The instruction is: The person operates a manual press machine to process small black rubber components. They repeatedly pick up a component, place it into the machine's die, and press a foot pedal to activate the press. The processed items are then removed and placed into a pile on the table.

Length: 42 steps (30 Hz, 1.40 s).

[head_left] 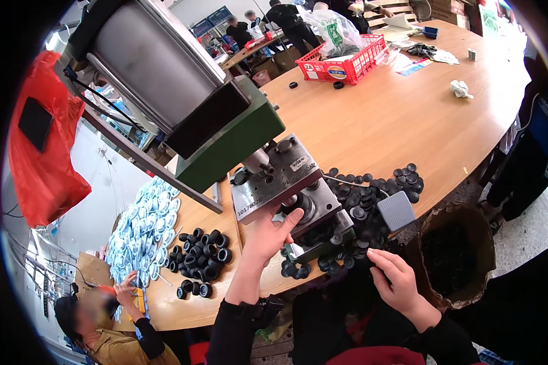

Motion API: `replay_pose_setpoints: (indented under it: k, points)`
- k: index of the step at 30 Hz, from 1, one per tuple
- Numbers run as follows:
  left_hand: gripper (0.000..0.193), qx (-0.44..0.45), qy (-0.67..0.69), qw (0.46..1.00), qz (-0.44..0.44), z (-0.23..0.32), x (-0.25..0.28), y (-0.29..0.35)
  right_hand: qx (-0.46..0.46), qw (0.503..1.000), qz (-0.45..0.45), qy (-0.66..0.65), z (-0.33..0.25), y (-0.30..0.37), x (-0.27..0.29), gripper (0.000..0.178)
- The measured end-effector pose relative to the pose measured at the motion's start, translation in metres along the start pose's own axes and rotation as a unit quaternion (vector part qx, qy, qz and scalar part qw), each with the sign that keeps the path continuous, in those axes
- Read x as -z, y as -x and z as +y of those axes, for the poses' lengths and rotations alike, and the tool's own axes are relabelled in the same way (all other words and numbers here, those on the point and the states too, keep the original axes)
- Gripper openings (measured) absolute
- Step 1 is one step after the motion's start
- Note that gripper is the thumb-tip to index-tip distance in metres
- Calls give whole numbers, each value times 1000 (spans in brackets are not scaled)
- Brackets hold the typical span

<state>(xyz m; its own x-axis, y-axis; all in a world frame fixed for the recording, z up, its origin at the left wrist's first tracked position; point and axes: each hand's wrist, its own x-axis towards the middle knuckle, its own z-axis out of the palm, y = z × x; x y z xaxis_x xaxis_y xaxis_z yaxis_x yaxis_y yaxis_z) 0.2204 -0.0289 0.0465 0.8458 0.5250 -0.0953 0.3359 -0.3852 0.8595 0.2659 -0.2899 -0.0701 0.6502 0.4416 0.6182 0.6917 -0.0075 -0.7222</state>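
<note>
My left hand [266, 238] reaches in under the top plate [277, 179] of a metal press die. Its thumb is stretched out beside a round black part [303, 208] on the lower die, apart from the other fingers, whose tips the plate hides. Nothing shows in its grasp. Lower right, my right hand [402, 286] hangs over the table's near edge, fingers extended and thumb apart, holding nothing visible. Its fingertips are close to a heap of flat black discs [362, 210]. Above the die stands the press, with a green block [231, 143] and a silver cylinder [158, 61].
A grey box-shaped piece [396, 211] lies on the discs. Left are black rings [204, 252] and pale blue pieces [149, 222], near a seated person [112, 334]. A cardboard box [456, 255] stands lower right; a red basket [344, 64] is farther back. More people are beyond.
</note>
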Motion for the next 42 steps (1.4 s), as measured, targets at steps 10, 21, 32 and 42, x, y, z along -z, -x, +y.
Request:
replay_pose_setpoints:
  k: [10, 21, 32, 42]
  points:
    - [53, -64, -49, 996, -49, -10, 6, -13, -41, 999, 7, -1, 8, 0, 7, 37]
    - [64, -20, -20, 997, -76, -7, 4, -12, -39, 999, -3, 18, 10, 7, 9, 38]
    - [49, -63, -32, 993, 99, -4, -25, 4, -61, 998, 10, 23, 14, 5, 16, 36]
    - [53, -76, -89, 993, -6, -6, -2, -15, -49, 999, 11, 12, 14, 5, 16, 36]
